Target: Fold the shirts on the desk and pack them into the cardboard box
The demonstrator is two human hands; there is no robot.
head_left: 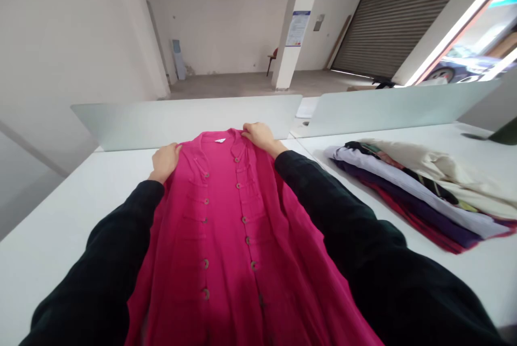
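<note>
The white table [64, 206] stretches out on my side of the long frosted panel [181, 120], which I use as my landmark. In front of that panel, collar end toward it, the pink garment [226, 217] is spread open-fronted; whether its shoulders rest on the tabletop or sit slightly lifted, I cannot tell. A pile of clothes [404, 195] lies to the right of the panel and nearer me, well apart from the garment.

My arms, in dark sleeves [347, 217], reach toward the panel, elbows wide and wrists drawn in. My left hand [165, 163] is clamped on the shoulder edge, short of the panel; my right hand [259, 136] pinches cloth close beside the collar, nearer the panel. The two are well apart but uneven. To spread this well, I'd slide the right grip outward to match the left, level both against the panel, then draw gently apart until the shoulders smooth out. I'd run the rows of buttons [206, 263] parallel, centring on the label [220, 140].
</note>
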